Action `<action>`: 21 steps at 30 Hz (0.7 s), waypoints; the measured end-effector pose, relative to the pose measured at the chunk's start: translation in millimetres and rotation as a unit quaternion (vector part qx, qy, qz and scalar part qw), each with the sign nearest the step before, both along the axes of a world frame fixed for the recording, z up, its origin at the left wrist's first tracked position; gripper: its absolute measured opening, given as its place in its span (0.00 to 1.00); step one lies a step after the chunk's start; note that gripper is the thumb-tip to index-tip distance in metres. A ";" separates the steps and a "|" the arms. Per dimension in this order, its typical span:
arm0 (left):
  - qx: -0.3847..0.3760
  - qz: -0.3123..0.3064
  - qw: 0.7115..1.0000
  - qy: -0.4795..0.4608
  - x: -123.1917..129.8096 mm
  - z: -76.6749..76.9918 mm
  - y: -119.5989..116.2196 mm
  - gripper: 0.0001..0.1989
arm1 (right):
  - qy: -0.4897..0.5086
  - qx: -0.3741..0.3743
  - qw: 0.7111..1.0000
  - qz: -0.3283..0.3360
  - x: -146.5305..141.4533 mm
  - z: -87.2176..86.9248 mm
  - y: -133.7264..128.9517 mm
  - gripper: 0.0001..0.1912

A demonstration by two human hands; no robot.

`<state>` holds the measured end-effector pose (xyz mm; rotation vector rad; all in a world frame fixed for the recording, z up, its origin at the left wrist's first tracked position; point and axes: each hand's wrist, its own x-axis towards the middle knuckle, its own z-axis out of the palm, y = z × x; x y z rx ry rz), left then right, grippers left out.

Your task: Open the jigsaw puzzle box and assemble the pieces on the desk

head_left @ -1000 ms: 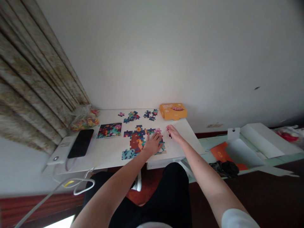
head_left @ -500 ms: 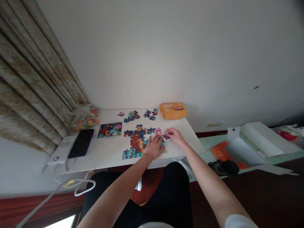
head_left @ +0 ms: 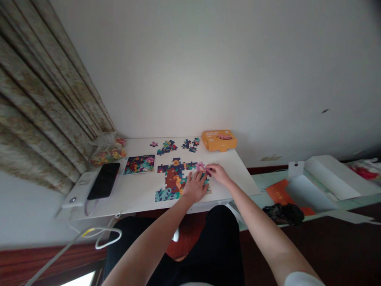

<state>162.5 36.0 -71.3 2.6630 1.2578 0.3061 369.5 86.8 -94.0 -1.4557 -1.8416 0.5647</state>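
On the white table (head_left: 135, 192) lies a partly joined jigsaw puzzle (head_left: 172, 178) with dark blue, brown and teal parts. My left hand (head_left: 195, 186) rests flat on its right part, fingers spread. At the puzzle's upper right edge, my right hand (head_left: 218, 173) pinches a pink-purple puzzle piece (head_left: 208, 171), which touches or nearly touches the pink part. My fingers cover some of that piece. A picture card (head_left: 139, 164) lies left of the puzzle. Loose puzzle pieces (head_left: 167, 147) and a second small group (head_left: 190, 145) lie behind it.
An orange puzzle box (head_left: 219, 140) stands at the back right. To the left are a black phone (head_left: 104, 180), a white box (head_left: 74, 195), a plastic bag (head_left: 108, 153) and a white cable (head_left: 111, 238). An opened white carton (head_left: 312, 190) sits on the lower right surface.
My right hand has moved slightly left and in, bringing the pink-purple piece against the puzzle's edge. My left hand stays flat on the puzzle. The view has shifted a little.
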 end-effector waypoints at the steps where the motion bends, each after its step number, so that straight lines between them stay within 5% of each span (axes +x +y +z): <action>1: 0.002 0.000 1.000 0.001 0.2 -0.3 0.0 0.27 | -0.015 0.013 1.000 0.004 -0.6 -0.4 -2.8 0.11; 9: -0.001 0.007 1.000 0.000 2.4 4.1 -0.4 0.27 | -0.129 0.076 0.989 -0.021 -5.4 -7.1 -22.3 0.16; 21: 0.031 -0.002 0.999 0.016 4.9 12.7 7.7 0.23 | -0.256 0.029 0.964 -0.065 -16.3 4.0 -31.1 0.18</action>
